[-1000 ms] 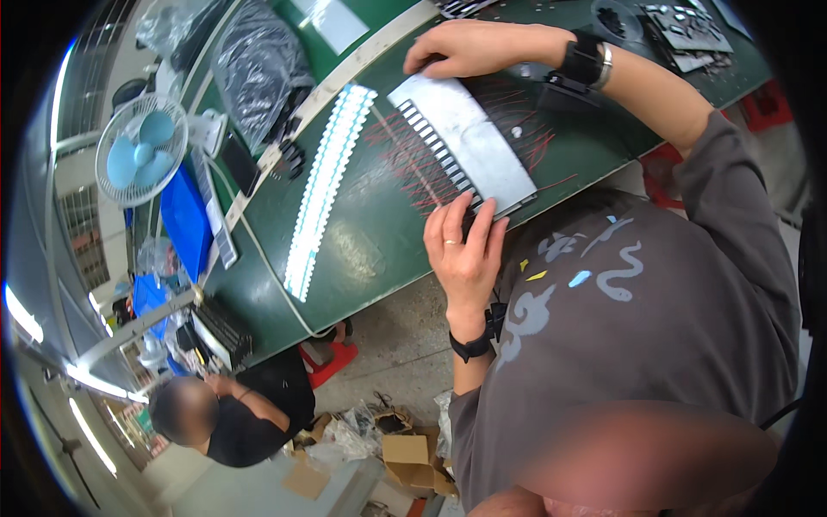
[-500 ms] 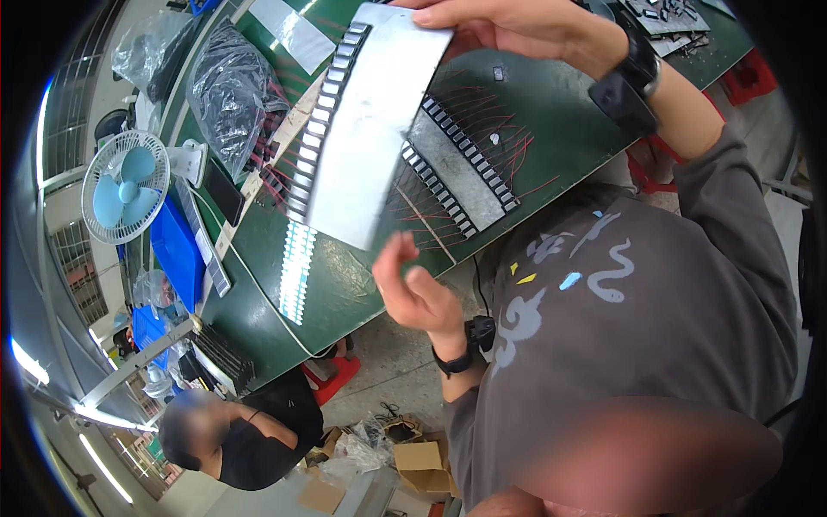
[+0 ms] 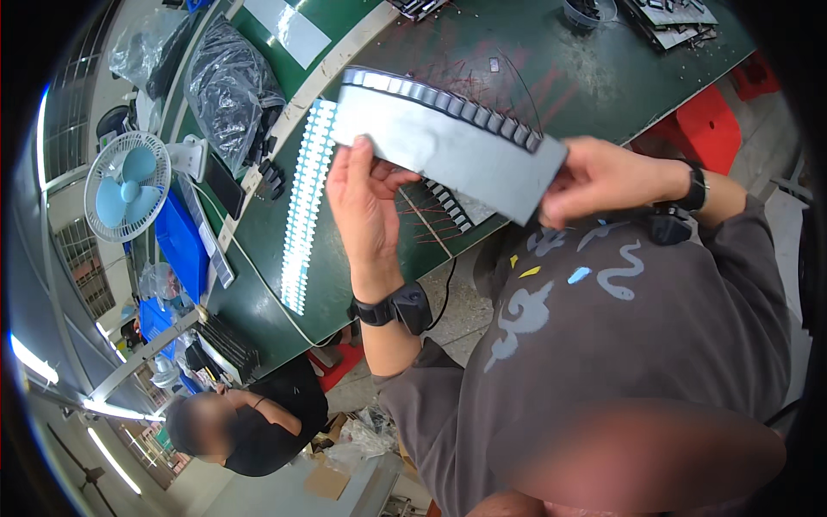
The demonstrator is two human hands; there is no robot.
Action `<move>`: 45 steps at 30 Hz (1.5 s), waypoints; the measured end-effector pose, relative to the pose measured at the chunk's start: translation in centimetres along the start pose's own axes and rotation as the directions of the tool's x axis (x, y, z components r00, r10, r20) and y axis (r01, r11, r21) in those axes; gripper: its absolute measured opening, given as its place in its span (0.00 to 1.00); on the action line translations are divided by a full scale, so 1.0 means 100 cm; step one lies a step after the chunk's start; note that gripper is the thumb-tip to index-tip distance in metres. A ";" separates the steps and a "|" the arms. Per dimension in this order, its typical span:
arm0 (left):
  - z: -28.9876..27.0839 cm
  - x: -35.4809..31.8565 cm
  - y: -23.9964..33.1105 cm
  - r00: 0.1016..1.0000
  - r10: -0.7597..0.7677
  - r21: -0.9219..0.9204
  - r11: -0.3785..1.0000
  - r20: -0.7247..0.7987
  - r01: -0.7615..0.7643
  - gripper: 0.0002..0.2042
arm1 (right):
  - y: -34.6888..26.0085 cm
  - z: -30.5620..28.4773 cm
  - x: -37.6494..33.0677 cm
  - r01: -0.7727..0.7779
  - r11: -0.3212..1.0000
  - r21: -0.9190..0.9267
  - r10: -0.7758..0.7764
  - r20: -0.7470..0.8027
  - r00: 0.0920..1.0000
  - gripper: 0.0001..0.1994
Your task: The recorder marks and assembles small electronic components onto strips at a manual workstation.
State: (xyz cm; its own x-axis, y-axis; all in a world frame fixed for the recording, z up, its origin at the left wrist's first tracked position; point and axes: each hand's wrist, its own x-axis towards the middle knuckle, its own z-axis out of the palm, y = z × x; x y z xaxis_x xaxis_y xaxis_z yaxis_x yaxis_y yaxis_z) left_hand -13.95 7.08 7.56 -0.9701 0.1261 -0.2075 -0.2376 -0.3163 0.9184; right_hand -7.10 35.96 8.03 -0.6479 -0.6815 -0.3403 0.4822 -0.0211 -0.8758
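Note:
A flat silver-grey metal plate [image 3: 431, 142] is held tilted above the green table. Along its far long edge runs a row of small black-and-grey parts [image 3: 465, 108]. My left hand [image 3: 366, 198] is closed on the plate's left end, thumb on the face. My right hand [image 3: 594, 181] grips the right end, its fingers partly hidden behind the plate. Beneath lies a second plate [image 3: 482, 209] with a similar row of parts and thin red wires, mostly covered by the held one. Left of my left hand lies a long white-and-light-blue toothed strip [image 3: 301, 224].
On the left are a blue-bladed fan [image 3: 129, 181], a blue tray [image 3: 181, 246], a phone [image 3: 222, 189] and a plastic-wrapped bundle [image 3: 228, 95]. Far right hold a small bowl [image 3: 590, 12] and stacked plates [image 3: 676, 21]. Red stools [image 3: 702, 129] stand beside the table. Another person [image 3: 258, 422] sits lower left.
The plate has swung from steeply upright to lying crosswise. My right hand has come down and nearer with its end. My left hand, free before, now grips the other end.

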 end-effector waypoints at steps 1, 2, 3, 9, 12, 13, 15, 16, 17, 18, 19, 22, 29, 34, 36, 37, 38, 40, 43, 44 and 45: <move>-0.006 0.004 -0.002 0.995 -0.082 0.054 0.995 0.050 0.079 0.12 | -0.006 -0.006 -0.007 -0.140 0.975 -0.170 0.169 0.171 0.971 0.15; -0.008 0.008 -0.002 0.980 -0.169 0.111 0.981 0.102 0.157 0.12 | -0.010 -0.013 -0.015 -0.132 0.977 -0.170 0.161 0.174 0.971 0.15; -0.005 0.011 0.000 0.981 -0.165 0.118 0.981 0.101 0.153 0.12 | -0.013 -0.020 -0.023 -0.038 0.964 -0.263 0.113 0.274 0.955 0.11; 0.034 0.033 -0.015 0.912 -0.318 0.268 0.931 0.259 0.248 0.12 | -0.037 -0.050 -0.062 0.033 0.951 -0.309 0.018 0.162 0.987 0.05; 0.054 0.041 -0.028 0.882 -0.355 0.306 0.916 0.310 0.261 0.13 | -0.044 -0.053 -0.055 0.088 0.936 -0.341 -0.174 -0.231 0.957 0.06; 0.062 0.043 -0.032 0.866 -0.374 0.327 0.907 0.333 0.266 0.13 | -0.038 -0.060 -0.046 0.172 0.812 -0.557 -0.379 -0.279 0.882 0.06; 0.075 0.047 -0.036 0.844 -0.396 0.349 0.897 0.361 0.271 0.14 | -0.029 -0.073 -0.030 0.199 0.634 -0.748 -0.570 -0.278 0.773 0.07; 0.080 0.047 -0.037 0.836 -0.433 0.460 0.851 0.338 0.255 0.14 | -0.025 -0.080 -0.022 0.195 0.550 -0.812 -0.625 -0.246 0.741 0.07; 0.085 0.047 -0.037 0.828 -0.467 0.565 0.791 0.311 0.233 0.13 | -0.022 -0.087 -0.015 0.186 0.462 -0.867 -0.676 -0.208 0.707 0.08; 0.090 0.047 -0.036 0.822 -0.496 0.662 0.720 0.279 0.210 0.13 | -0.016 -0.093 -0.009 0.173 0.369 -0.913 -0.721 -0.164 0.673 0.09; 0.098 0.044 -0.034 0.814 -0.504 0.667 0.716 0.289 0.207 0.13 | -0.009 -0.100 -0.006 0.161 0.376 -0.913 -0.722 -0.180 0.668 0.09; 0.117 0.028 -0.022 0.933 -0.131 0.923 -0.149 0.336 -0.354 0.11 | 0.012 -0.114 0.004 0.053 0.159 -0.986 -0.778 -0.092 0.622 0.15; 0.146 0.053 -0.058 0.722 0.184 0.744 -0.114 0.667 -0.659 0.07 | 0.026 -0.107 0.009 -0.025 0.162 -0.986 -0.816 -0.148 0.559 0.23; 0.144 0.061 -0.063 0.741 0.191 0.757 -0.016 0.643 -0.653 0.06 | 0.032 -0.107 0.011 0.011 0.205 -0.979 -0.838 -0.170 0.519 0.25; 0.147 0.060 -0.063 0.744 0.183 0.757 0.000 0.642 -0.653 0.06 | 0.032 -0.107 0.009 -0.001 0.223 -0.975 -0.828 -0.190 0.528 0.25; 0.148 0.060 -0.061 0.752 0.186 0.763 0.016 0.633 -0.646 0.05 | 0.031 -0.107 0.009 -0.005 0.230 -0.973 -0.817 -0.196 0.542 0.25; 0.149 0.059 -0.061 0.759 0.189 0.769 0.032 0.622 -0.638 0.05 | 0.030 -0.106 0.009 -0.008 0.237 -0.972 -0.806 -0.201 0.556 0.25; 0.142 0.063 -0.064 0.752 0.212 0.760 0.056 0.624 -0.647 0.05 | 0.028 -0.104 0.009 0.039 0.248 -0.968 -0.827 -0.191 0.528 0.24; 0.133 0.069 -0.058 0.735 0.268 0.741 0.100 0.623 -0.664 0.06 | 0.019 -0.102 0.010 0.136 0.254 -0.958 -0.868 -0.164 0.468 0.23; 0.132 0.066 -0.046 0.874 0.130 0.768 0.429 0.469 -0.475 0.06 | 0.012 -0.100 0.009 0.168 0.214 -0.962 -0.883 -0.117 0.455 0.22; 0.131 0.062 -0.035 0.940 -0.067 0.701 0.684 0.334 -0.200 0.07 | 0.003 -0.098 0.007 0.200 0.173 -0.964 -0.895 -0.069 0.440 0.21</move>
State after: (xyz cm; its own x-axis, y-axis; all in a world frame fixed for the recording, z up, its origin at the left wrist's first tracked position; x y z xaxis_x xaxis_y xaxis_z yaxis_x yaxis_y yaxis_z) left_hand -18.44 21.27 7.51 -0.8795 0.4535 -0.1441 0.0668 0.4175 0.9062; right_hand -13.19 42.64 4.15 -0.7576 -0.2307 0.6106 -0.6151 0.5653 -0.5495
